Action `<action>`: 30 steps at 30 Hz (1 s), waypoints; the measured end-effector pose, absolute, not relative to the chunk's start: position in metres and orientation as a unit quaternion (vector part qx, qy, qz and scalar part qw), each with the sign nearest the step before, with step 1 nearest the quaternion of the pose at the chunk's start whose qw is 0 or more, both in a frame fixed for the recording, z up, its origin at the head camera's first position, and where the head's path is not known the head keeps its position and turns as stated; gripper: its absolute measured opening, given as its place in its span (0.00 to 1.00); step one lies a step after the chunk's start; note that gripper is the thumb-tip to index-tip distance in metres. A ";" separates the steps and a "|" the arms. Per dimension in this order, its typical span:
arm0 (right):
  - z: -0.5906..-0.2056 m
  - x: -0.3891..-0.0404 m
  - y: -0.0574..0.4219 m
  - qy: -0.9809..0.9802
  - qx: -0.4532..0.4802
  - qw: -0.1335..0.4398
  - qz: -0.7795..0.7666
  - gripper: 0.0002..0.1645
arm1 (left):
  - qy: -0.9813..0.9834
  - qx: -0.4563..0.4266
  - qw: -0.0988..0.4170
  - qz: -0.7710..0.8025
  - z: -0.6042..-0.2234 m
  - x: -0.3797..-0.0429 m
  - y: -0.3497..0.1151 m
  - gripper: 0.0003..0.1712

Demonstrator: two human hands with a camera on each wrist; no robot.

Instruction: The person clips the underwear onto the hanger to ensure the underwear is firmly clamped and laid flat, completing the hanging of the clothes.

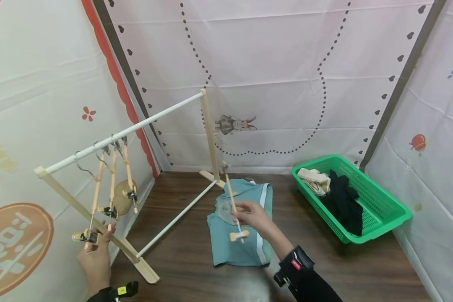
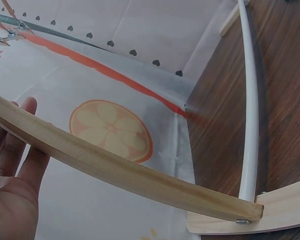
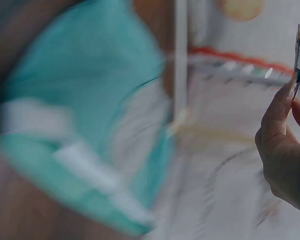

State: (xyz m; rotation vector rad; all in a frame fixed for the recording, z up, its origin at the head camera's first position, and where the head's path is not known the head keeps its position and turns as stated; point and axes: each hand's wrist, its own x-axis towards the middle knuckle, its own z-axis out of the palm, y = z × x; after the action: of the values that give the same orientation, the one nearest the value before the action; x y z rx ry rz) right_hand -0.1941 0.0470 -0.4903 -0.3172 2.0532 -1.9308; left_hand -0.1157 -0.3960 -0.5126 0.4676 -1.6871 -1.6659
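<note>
Head view: four clip hangers in all: three hanging hangers (image 1: pixel 113 184) on one white-railed rack (image 1: pixel 173 108) at 9 o'clock, and one held hanger (image 1: pixel 230 192) just below centre, over one teal shirt (image 1: pixel 222 237) at 6 o'clock. One green basket (image 1: pixel 379 207), between 3 and 4 o'clock, contains one cream cloth (image 1: pixel 315 181) and one black cloth (image 1: pixel 341 201). The surface (image 1: pixel 181 251) is dark brown wood grain, enclosed by pale printed sheets (image 1: pixel 268 54). The held hanger's long axis runs from just before 12 to just before 6 o'clock, one clip at each end. The right hand (image 1: pixel 253 216), at 5 o'clock, pinches its bar; the left hand (image 1: pixel 97 262), at 8 o'clock, grips the rack's near post.

Left wrist view: the post slants from 9 towards 4 o'clock, fingers behind it.

Right wrist view: the shirt blurs at 9 o'clock; at 3, fingertips pinch the hanger, its clip pointing towards 12.
</note>
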 end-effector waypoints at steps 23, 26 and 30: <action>-0.606 -0.180 0.159 0.801 0.111 0.035 -0.587 0.26 | -0.709 0.223 0.339 -0.577 -0.514 -0.113 -0.394 0.26; -0.605 -0.186 0.159 0.847 0.094 0.009 -0.523 0.26 | -0.703 0.239 0.331 -0.583 -0.511 -0.114 -0.392 0.27; -0.600 -0.190 0.158 0.905 0.056 -0.005 -0.421 0.23 | -0.685 0.235 0.337 -0.602 -0.506 -0.114 -0.392 0.25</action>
State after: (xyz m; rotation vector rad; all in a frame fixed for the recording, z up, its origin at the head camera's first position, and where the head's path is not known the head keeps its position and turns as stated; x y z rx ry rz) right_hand -0.1905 0.1582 -0.6004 0.1773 2.8538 -1.3267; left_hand -0.1143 -0.3918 -0.5063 0.6134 -1.7844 -1.5682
